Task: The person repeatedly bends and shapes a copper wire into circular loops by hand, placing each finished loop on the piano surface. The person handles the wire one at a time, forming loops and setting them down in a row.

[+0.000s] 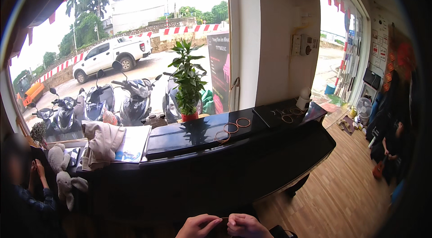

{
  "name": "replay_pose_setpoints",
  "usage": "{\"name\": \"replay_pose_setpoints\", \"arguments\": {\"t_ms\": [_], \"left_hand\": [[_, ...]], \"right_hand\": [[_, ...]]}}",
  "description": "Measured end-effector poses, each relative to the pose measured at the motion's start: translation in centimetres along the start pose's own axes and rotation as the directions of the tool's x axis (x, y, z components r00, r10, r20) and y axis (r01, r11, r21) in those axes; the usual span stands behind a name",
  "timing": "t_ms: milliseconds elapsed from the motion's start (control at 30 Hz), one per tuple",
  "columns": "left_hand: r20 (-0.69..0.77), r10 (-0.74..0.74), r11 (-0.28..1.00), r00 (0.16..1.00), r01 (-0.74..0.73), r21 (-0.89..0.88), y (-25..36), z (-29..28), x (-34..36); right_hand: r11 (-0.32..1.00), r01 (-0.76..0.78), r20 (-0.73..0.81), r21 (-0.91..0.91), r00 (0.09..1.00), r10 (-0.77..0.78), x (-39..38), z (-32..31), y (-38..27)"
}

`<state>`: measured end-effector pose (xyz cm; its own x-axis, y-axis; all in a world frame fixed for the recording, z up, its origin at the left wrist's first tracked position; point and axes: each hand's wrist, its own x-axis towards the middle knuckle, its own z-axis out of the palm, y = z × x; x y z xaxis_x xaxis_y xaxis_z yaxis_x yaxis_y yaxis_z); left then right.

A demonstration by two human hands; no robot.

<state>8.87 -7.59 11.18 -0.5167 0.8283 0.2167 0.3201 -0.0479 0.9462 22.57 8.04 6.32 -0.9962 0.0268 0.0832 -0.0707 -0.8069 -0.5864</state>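
Observation:
My left hand (199, 226) and my right hand (245, 226) are close together at the lower edge, in front of a black piano (202, 166). Both pinch a thin, wire-like string (224, 218), and a short stretch of it shows in the gap between the fingers. The rest of it is hidden by the hands or too fine to see. Three copper-coloured coils (237, 124) of similar thin wire lie in a row on the piano's glossy top. Farther right on that top are more loose loops (286, 115) and a thin dark rod (261, 118).
A beige cloth (101, 141) and papers (135, 141) cover the piano's left end, beside a grey plush rabbit (65, 182). Behind stands a potted plant (186, 76) by the window. One person (33, 188) sits at far left; another (391, 148) is at right. A fan (363, 107) stands near the door.

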Motion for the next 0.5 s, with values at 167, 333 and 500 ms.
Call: {"name": "replay_pose_setpoints", "arguments": {"t_ms": [167,333,500], "left_hand": [[-0.03,-0.064,0.997,0.997,0.063,-0.048,0.0,0.0,-0.2],[-0.043,-0.1,0.99,0.994,0.095,-0.102,0.4,-0.1,-0.4],[-0.062,-0.098,0.988,0.993,0.09,-0.125,0.1,0.0,-0.2]], "right_hand": [[0.999,0.031,-0.014,0.033,0.999,-0.031,0.0,-0.9,0.7],[0.998,0.037,-0.066,-0.042,0.997,-0.04,-0.1,0.1,0.7],[0.999,-0.02,-0.107,-0.025,0.994,0.017,-0.1,0.1,0.5]]}}
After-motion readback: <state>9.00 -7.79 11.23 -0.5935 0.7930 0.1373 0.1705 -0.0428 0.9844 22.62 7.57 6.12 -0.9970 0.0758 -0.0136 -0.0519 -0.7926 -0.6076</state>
